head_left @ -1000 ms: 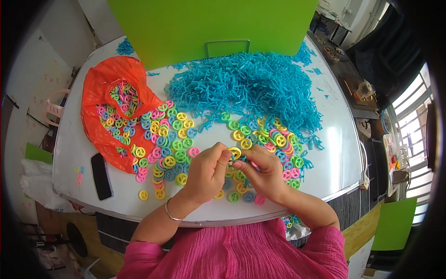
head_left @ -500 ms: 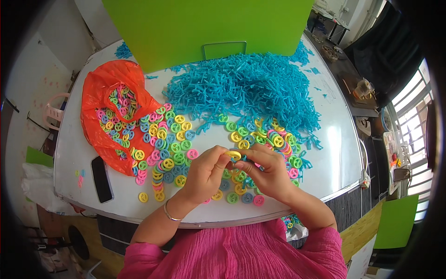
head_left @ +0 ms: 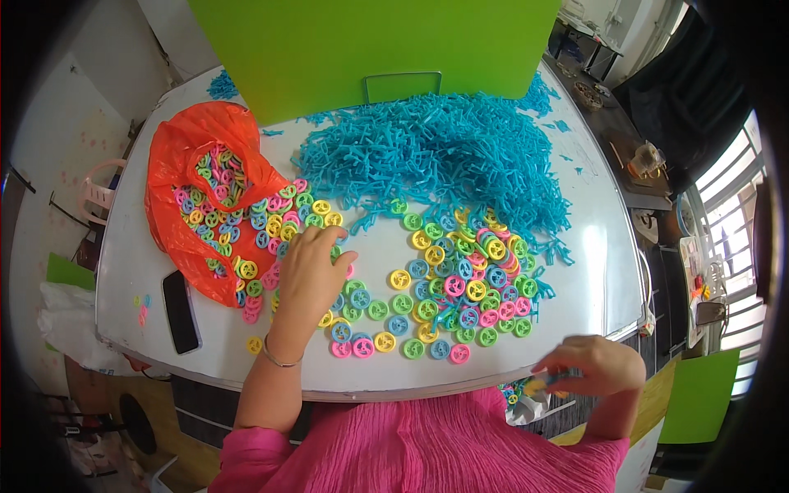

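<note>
My left hand [head_left: 312,267] reaches over a spread of small yellow, pink, green and blue plastic wheels [head_left: 377,310]. Its fingers are apart and bent down over the wheels, and nothing shows in them. Beyond the table's front edge, at the right, hangs my right hand [head_left: 604,366]. Its fingers are bent together at a yellow wheel [head_left: 536,384] with a bluish piece by it, both blurred. Below that hand, a white bag [head_left: 530,411] lies by a heap of wheels joined to blue pieces.
A large heap of blue forked plastic pieces [head_left: 436,156] covers the table's far middle, before an upright green panel [head_left: 370,49] with a metal handle. At the left, an orange-red plastic bag [head_left: 168,156] spills wheels near a black phone [head_left: 181,312]. More wheels [head_left: 477,290] are piled centre-right.
My hands were together over the table's middle, holding a yellow wheel and a blue piece. The right has gone right past the table edge with them; the left has moved left onto the wheels.
</note>
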Available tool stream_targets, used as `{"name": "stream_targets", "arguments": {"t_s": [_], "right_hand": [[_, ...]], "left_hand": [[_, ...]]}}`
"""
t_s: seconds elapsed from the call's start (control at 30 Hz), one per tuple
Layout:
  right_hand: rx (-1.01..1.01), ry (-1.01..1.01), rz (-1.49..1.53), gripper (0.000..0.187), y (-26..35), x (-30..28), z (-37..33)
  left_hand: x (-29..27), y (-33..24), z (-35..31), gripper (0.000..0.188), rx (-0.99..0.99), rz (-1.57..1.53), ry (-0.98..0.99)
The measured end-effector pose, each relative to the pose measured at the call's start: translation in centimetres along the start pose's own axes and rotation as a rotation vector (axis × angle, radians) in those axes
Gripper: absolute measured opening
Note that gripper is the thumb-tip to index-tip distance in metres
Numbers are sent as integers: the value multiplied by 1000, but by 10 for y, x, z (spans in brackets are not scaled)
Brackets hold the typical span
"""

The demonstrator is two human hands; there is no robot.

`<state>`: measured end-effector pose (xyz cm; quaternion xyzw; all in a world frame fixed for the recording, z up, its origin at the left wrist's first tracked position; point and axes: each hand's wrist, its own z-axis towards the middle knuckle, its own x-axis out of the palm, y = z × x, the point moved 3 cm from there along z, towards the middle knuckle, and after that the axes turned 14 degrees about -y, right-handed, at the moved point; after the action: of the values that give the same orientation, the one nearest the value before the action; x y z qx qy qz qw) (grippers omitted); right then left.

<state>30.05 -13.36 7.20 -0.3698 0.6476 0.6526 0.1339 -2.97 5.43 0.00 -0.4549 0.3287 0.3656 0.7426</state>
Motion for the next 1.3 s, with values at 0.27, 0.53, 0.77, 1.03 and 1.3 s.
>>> {"name": "stream_targets", "arguments": {"t_s": [0.27,0.53,0.77,1.03,1.3], "right_hand": [[-101,183,-181,51,2,-1,-8],[-306,-32,27,34,26,25,96],[-234,-570,-68,22,15,76,229],[-220,-559,-269,24,10,95,258],[100,-474,729,24,20,76,191]], "left_hand": [[-2,11,3,41,-65,66,23],[26,7,1,30,-71,-186,47],[17,-19,-10,23,-68,-308,73],[-7,-9,5,15,-143,-522,-231],[9,-23,-9,19,-509,-1163,102]]}}
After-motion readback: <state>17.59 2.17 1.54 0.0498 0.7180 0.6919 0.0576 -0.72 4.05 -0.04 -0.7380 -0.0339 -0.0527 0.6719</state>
